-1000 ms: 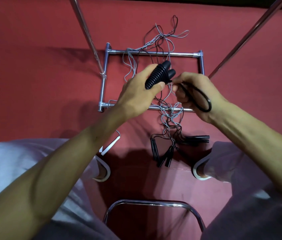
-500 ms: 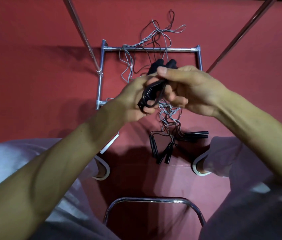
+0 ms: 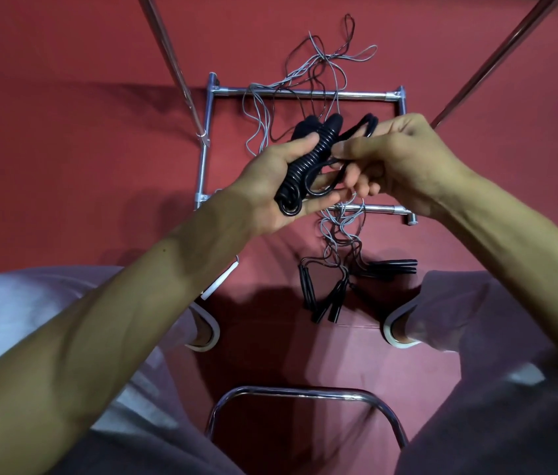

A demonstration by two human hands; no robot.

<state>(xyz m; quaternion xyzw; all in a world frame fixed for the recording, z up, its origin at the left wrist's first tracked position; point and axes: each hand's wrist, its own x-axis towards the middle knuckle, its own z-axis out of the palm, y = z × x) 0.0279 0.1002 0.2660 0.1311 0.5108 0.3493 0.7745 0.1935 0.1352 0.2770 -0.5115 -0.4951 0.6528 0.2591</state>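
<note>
Glossy black plastic cord [image 3: 308, 162] — polished metal frame [image 3: 305, 94] on matt red cloth floor [image 3: 65, 132]

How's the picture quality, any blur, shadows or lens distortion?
Head view: left hand, right hand and the wound black rope are sharp; forearms near the lower edge blur; the wide lens splays the metal poles; shadows darken the red floor.

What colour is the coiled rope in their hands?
Black; the coiled rope shows best in the head view.
</note>
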